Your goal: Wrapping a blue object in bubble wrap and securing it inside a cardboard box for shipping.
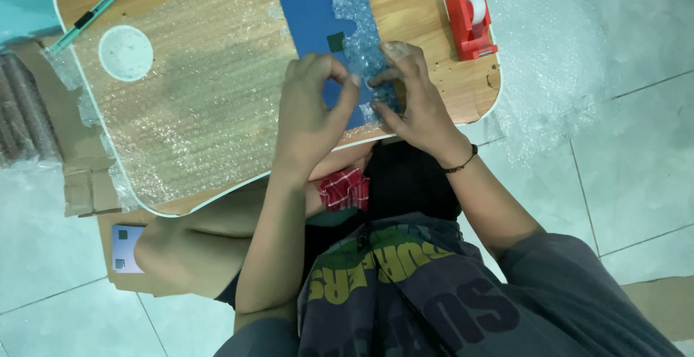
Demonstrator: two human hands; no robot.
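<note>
Both hands meet at the bench's near edge: our left hand and right hand each pinch bubble wrap against the blue card lying there. We judge it best to pull the wrap taut and square before folding. Tape dispenser sits near the right.

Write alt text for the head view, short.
Both hands, left hand and right hand, press bubble wrap around a blue flat item on a small wooden table. A red tape dispenser sits to the right.
</note>
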